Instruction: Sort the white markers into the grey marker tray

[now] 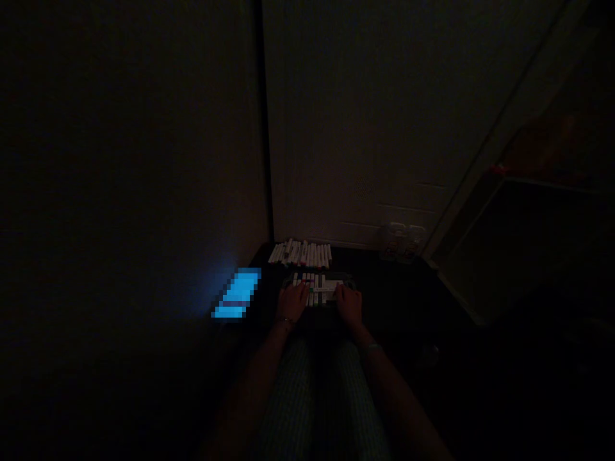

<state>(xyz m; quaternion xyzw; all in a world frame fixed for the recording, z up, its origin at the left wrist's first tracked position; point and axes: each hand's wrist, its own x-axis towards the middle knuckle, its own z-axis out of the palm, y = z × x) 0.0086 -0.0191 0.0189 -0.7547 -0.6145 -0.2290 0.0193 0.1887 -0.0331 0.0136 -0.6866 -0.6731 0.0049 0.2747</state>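
Observation:
In the dim light, a white marker (323,290) with a green end lies crosswise between my hands. My left hand (291,302) has its fingers closed at the marker's green end. At the other end, the fingers of my right hand (350,303) are closed on it. Beneath it, several white markers (316,299) stand side by side in a dark case (352,282), with coloured ends showing. A pale, flat piece lies in the case near my right fingers; darkness hides what it is.
Behind the case, a row of several more white markers (312,255) lies on the dark table (408,298). A bright, blurred-out blue screen (237,294) is at the left. Clear plastic packages (403,242) stand against the back wall (355,128).

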